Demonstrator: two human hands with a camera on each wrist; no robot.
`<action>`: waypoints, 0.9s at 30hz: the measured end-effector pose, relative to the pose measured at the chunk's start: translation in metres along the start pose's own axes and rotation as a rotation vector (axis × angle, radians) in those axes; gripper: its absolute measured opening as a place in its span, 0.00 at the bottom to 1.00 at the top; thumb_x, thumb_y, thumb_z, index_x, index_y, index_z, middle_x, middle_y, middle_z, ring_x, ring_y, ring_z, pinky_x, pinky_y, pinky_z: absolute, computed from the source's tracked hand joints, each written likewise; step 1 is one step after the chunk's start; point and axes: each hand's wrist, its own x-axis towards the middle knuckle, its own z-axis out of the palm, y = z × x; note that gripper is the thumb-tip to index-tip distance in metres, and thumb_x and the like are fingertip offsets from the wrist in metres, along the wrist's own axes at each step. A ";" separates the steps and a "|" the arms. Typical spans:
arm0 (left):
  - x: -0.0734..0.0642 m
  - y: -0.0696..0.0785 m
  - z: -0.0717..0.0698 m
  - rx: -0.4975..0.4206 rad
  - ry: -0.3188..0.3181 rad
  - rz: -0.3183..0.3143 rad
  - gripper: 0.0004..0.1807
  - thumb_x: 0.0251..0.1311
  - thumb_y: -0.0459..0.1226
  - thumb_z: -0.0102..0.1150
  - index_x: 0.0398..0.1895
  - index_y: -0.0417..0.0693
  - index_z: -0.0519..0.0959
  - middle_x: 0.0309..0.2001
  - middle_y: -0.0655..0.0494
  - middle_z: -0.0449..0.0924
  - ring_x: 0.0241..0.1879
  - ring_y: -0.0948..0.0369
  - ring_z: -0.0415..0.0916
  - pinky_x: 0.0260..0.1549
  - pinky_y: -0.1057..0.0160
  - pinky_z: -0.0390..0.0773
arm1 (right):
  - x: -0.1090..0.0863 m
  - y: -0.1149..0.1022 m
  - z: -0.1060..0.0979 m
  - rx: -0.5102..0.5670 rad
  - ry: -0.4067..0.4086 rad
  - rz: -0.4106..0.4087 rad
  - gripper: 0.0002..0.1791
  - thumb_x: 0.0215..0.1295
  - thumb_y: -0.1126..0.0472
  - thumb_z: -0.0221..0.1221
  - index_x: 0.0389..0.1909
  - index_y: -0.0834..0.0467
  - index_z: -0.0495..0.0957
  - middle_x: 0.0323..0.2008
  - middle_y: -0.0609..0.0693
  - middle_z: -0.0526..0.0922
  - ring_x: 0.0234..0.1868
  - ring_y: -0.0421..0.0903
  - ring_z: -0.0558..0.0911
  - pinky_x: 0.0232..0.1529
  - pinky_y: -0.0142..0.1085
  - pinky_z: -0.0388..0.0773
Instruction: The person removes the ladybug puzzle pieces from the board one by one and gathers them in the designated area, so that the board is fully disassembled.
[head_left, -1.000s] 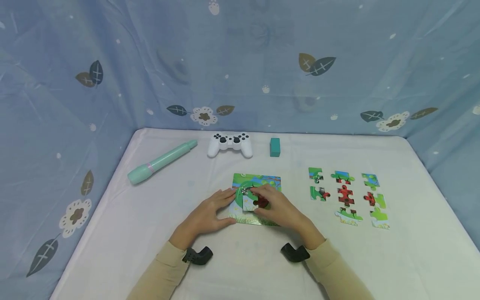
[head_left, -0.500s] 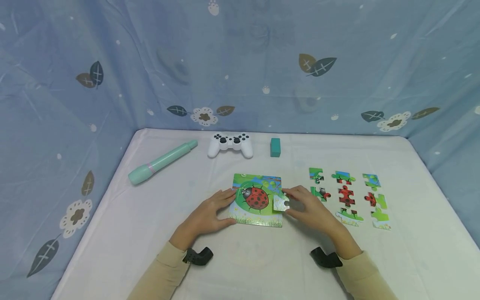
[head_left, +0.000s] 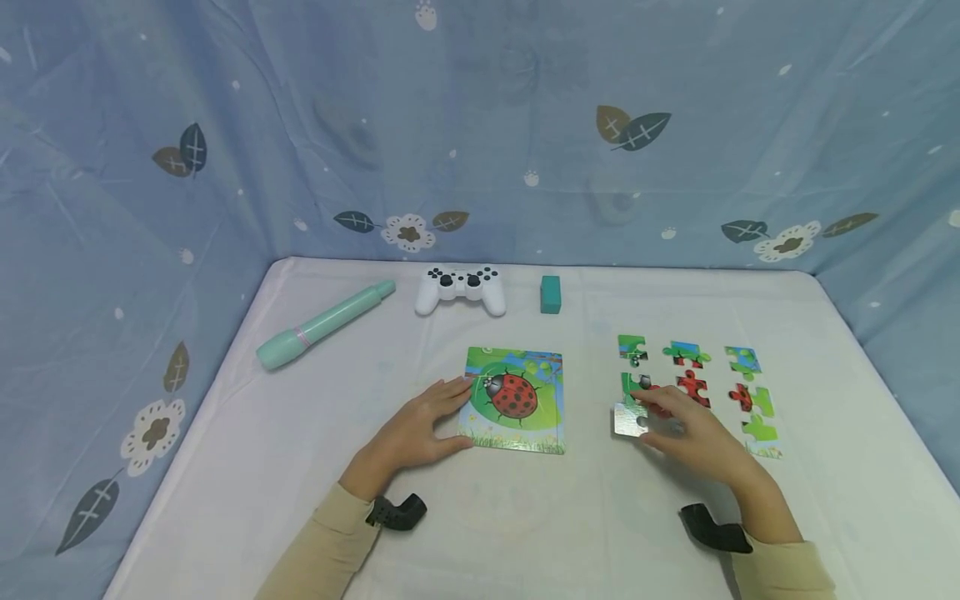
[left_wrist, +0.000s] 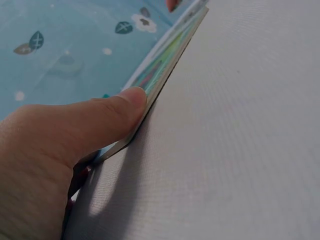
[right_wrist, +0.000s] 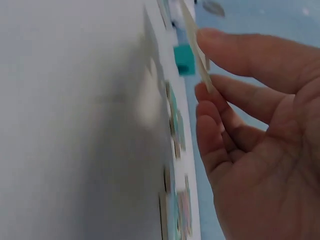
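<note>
My right hand (head_left: 696,437) pinches a puzzle piece (head_left: 629,420) by its right side, between thumb and fingers. In the right wrist view this puzzle piece (right_wrist: 192,37) appears edge-on and raised above the table. Behind it, a puzzle piece (head_left: 628,385) with green and red print is partly covered. The left hand (head_left: 423,427) rests at the left edge of a square ladybird puzzle board (head_left: 546,425), fingers and thumb spread. Seen from the left wrist, the thumb (left_wrist: 112,117) touches the edge of the board (left_wrist: 162,75).
Several loose puzzle pieces lie in rows at the right, including a red piece (head_left: 692,387) and a corner piece (head_left: 743,360). At the back are a mint flashlight-shaped thing (head_left: 330,321), a white game controller (head_left: 460,289) and a teal block (head_left: 551,295). A blue patterned curtain (head_left: 480,125) hangs behind.
The right hand has carried its puzzle piece from over the board to the right, beside the loose pieces. The board's ladybird picture is uncovered now. The left hand has stayed put.
</note>
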 end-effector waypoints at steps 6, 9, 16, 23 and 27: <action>-0.001 0.000 -0.001 0.003 -0.001 0.003 0.42 0.53 0.53 0.65 0.66 0.38 0.67 0.69 0.50 0.64 0.69 0.54 0.61 0.70 0.56 0.58 | -0.008 0.009 -0.008 -0.005 -0.027 0.029 0.30 0.54 0.59 0.69 0.59 0.57 0.74 0.50 0.48 0.76 0.46 0.34 0.73 0.45 0.26 0.74; 0.000 0.000 -0.001 0.002 -0.002 0.004 0.42 0.53 0.53 0.65 0.66 0.39 0.66 0.69 0.50 0.64 0.69 0.54 0.60 0.71 0.55 0.58 | -0.008 0.012 -0.007 0.024 -0.029 0.014 0.29 0.52 0.58 0.69 0.57 0.58 0.75 0.49 0.48 0.77 0.46 0.32 0.73 0.46 0.19 0.70; 0.000 -0.001 -0.001 -0.007 -0.002 -0.005 0.41 0.53 0.52 0.66 0.66 0.39 0.67 0.69 0.51 0.64 0.69 0.54 0.60 0.71 0.55 0.57 | -0.006 0.014 -0.004 0.036 -0.030 -0.050 0.29 0.49 0.60 0.71 0.55 0.58 0.75 0.47 0.48 0.77 0.45 0.33 0.73 0.46 0.15 0.67; 0.000 -0.001 -0.003 -0.002 -0.001 -0.018 0.41 0.52 0.53 0.66 0.65 0.39 0.68 0.69 0.51 0.64 0.69 0.54 0.60 0.71 0.56 0.58 | -0.002 0.016 -0.002 -0.024 -0.044 -0.032 0.30 0.49 0.58 0.71 0.55 0.58 0.76 0.48 0.47 0.76 0.47 0.34 0.73 0.48 0.15 0.65; -0.001 -0.001 -0.002 -0.005 0.004 -0.023 0.40 0.52 0.52 0.66 0.64 0.39 0.69 0.68 0.50 0.65 0.69 0.53 0.60 0.71 0.55 0.58 | -0.002 0.014 -0.004 -0.043 -0.049 -0.007 0.30 0.50 0.56 0.71 0.56 0.57 0.75 0.48 0.48 0.76 0.47 0.39 0.73 0.48 0.20 0.68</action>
